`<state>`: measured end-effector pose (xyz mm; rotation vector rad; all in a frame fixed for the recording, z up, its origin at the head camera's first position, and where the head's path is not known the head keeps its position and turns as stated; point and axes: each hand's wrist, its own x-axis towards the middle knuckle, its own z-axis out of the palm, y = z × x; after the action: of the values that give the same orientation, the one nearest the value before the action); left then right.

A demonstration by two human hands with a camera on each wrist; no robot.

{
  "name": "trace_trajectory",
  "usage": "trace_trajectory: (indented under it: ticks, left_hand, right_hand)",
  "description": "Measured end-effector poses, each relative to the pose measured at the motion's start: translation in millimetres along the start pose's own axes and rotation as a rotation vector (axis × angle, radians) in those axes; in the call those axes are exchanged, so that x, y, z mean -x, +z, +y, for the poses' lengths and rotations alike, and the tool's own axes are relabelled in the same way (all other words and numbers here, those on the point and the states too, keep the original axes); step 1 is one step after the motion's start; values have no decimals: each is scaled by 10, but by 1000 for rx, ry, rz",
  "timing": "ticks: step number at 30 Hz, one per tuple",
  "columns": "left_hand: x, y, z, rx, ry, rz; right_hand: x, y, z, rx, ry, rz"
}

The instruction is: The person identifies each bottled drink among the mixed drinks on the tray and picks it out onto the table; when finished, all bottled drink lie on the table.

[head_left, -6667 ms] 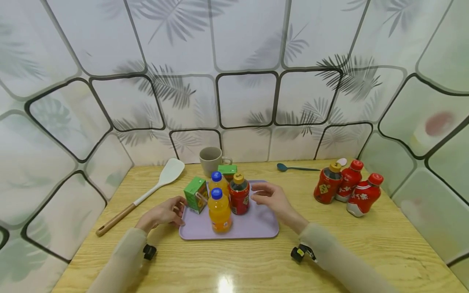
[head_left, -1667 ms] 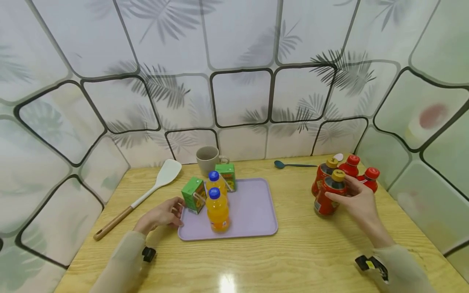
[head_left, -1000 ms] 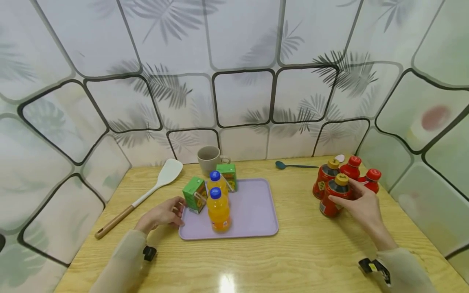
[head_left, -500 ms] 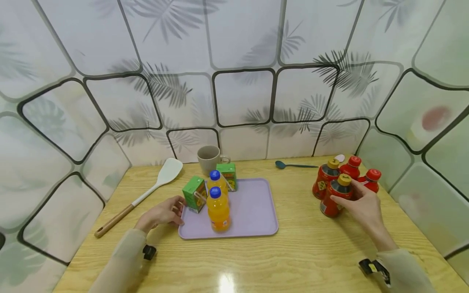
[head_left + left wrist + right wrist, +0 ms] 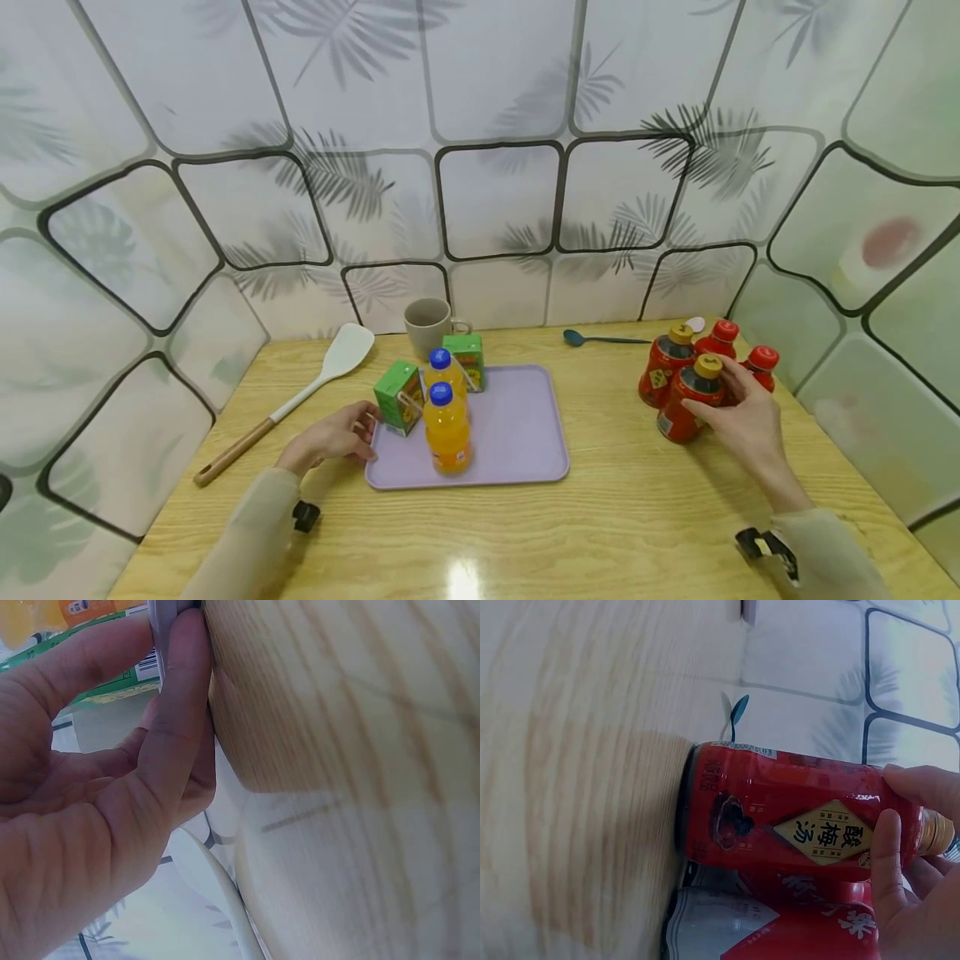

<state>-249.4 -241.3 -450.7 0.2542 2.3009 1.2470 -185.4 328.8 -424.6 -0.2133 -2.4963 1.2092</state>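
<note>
In the head view my right hand [image 5: 750, 429] holds a red bottle with a gold cap [image 5: 686, 404] near its top; the bottle stands upright on the table. The right wrist view shows thumb and fingers of the hand [image 5: 922, 862] round the upper part of that bottle [image 5: 795, 806]. Behind it are another gold-capped bottle [image 5: 663, 371] and two red-capped bottles [image 5: 722, 340]. My left hand [image 5: 330, 437] pinches the left rim of the lilac tray [image 5: 517, 433], also visible in the left wrist view, where the hand [image 5: 112, 750] has fingertips at the tray edge.
On the tray stand two orange bottles with blue caps [image 5: 447, 433] and two green cartons [image 5: 399, 396]. A grey mug [image 5: 427, 325] is behind it. A white spatula with a wooden handle [image 5: 322, 379] lies left, a dark teal spoon [image 5: 600, 339] at the back right.
The gold-capped bottle that stood on the tray is now among the red bottles at the right, carried there in my right hand. My left hand has stayed at the tray's rim.
</note>
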Motion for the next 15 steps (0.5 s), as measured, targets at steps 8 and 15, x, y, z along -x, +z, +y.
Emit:
trace_trajectory:
  ticks: [8,15]
  left_hand:
    - [2,10,23,6,-12,3]
    - [5,0,25,8,-17,6]
  right_hand:
    - [-3,-32,31,-1,-58,71]
    - [-14,-27,59,-7,-59,74]
